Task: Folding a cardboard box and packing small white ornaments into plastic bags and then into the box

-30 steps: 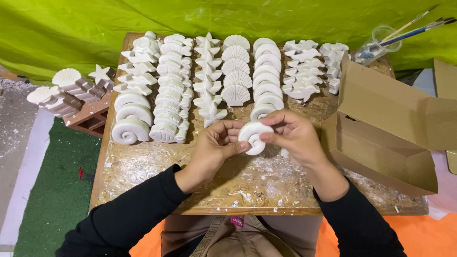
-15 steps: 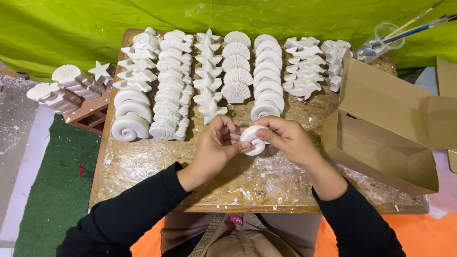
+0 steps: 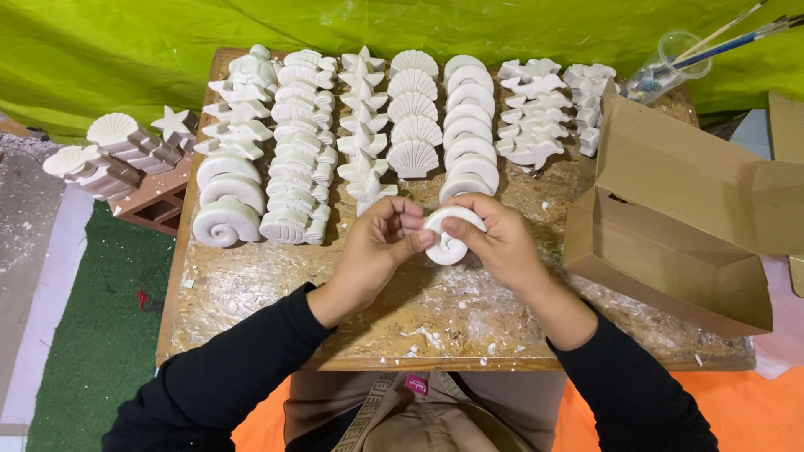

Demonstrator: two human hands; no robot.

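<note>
Both my hands hold one white plaster spiral shell (image 3: 450, 243) just above the wooden board (image 3: 251, 293). My left hand (image 3: 378, 251) pinches its left edge with thumb and fingers. My right hand (image 3: 494, 238) wraps its right side, fingers on top. Directly behind the hands, rows of white plaster casts cover the far half of the board: spiral shells (image 3: 469, 125), fan scallops (image 3: 412, 109), starfish (image 3: 364, 125), ridged shells (image 3: 295, 151) and large snail shells (image 3: 224, 222).
An open brown cardboard box (image 3: 670, 251) lies at the right edge of the board. A clear cup with paintbrushes (image 3: 670, 63) stands at the far right. More casts rest on red bricks (image 3: 126, 176) to the left. White plaster crumbs litter the board.
My hands have shifted slightly toward the rows and turned the spiral shell between the fingers. The grip of both hands stays on it.
</note>
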